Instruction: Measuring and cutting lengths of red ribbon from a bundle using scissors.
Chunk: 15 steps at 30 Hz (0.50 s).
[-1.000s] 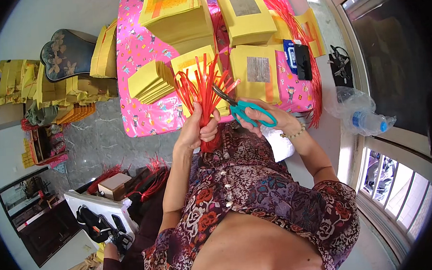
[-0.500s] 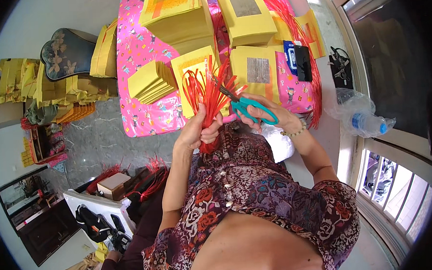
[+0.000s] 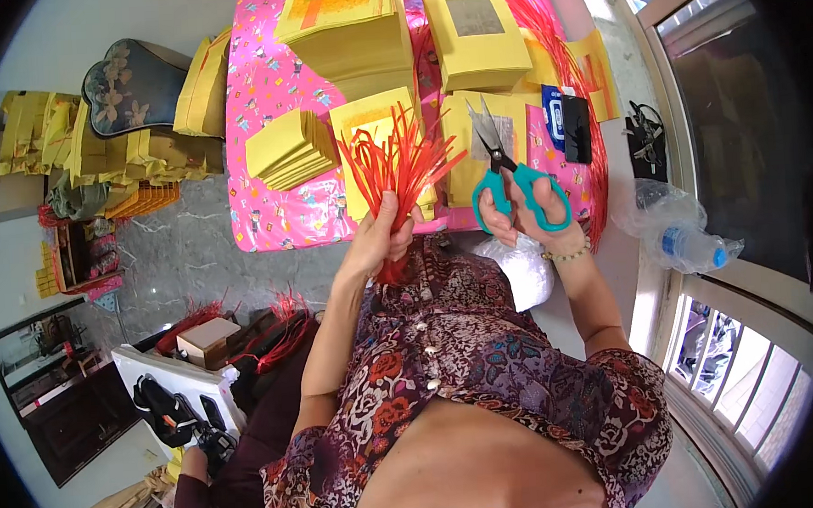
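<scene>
My left hand point(image 3: 385, 238) is closed round a bundle of red plastic strips point(image 3: 397, 167), whose loose ends fan out upward above my fist. In my right hand point(image 3: 538, 215) I hold scissors with teal handles point(image 3: 549, 208), my fingers through the loops. Their blades are parted and point up, away from the strips. Behind the strips a stack of yellow paper point(image 3: 352, 119) lies on the pink patterned table cover point(image 3: 286, 228). Another yellow stack with a silver patch point(image 3: 462, 173) is behind the scissors.
Taller yellow paper stacks point(image 3: 351, 64) stand farther back on the table. At its right side lie a black phone point(image 3: 577, 130), a blue packet and long red strips point(image 3: 596, 184). A plastic bottle in a clear bag point(image 3: 686, 244) is by the window. At lower left, another person's sleeve point(image 3: 208, 499) shows.
My right hand has drawn the scissors away from the red strips to the right, turning them upright with blades spread. My left hand keeps its hold on the bundle.
</scene>
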### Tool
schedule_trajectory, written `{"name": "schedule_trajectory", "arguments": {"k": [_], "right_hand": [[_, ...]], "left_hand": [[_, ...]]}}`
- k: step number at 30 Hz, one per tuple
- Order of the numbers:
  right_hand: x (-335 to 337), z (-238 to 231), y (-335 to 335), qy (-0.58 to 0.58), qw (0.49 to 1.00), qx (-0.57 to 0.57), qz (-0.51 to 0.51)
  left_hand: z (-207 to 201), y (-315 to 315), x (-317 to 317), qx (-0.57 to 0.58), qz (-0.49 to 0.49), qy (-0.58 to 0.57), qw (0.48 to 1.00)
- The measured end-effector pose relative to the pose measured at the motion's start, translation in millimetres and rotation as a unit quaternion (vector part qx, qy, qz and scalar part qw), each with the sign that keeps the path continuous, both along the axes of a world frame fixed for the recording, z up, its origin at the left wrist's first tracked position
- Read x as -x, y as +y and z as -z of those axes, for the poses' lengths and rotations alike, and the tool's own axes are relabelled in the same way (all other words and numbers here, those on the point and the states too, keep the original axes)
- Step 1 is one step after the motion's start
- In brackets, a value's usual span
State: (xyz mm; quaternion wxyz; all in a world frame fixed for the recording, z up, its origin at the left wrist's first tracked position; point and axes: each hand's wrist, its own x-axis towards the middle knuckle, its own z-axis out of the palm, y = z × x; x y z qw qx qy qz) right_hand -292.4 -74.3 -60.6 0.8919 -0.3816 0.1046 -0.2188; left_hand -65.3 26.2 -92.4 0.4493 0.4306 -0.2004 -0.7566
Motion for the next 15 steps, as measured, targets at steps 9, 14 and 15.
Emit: {"name": "schedule_trajectory", "arguments": {"k": [9, 14, 15], "right_hand": [[-13.2, -15.7, 16.8, 0.171, 0.975, 0.085, -0.117], [-25.1, -16.5, 16.7, 0.192, 0.968, 0.106, -0.120], [-26.0, -16.9, 17.1, 0.193, 0.969, 0.104, -0.114]], "left_hand": [[1.5, -6.6, 16.5, 0.060, -0.086, -0.222, 0.969], [11.3, -9.6, 20.1, 0.095, -0.107, -0.276, 0.950], [10.7, -9.7, 20.5, 0.099, -0.104, -0.296, 0.944]]}}
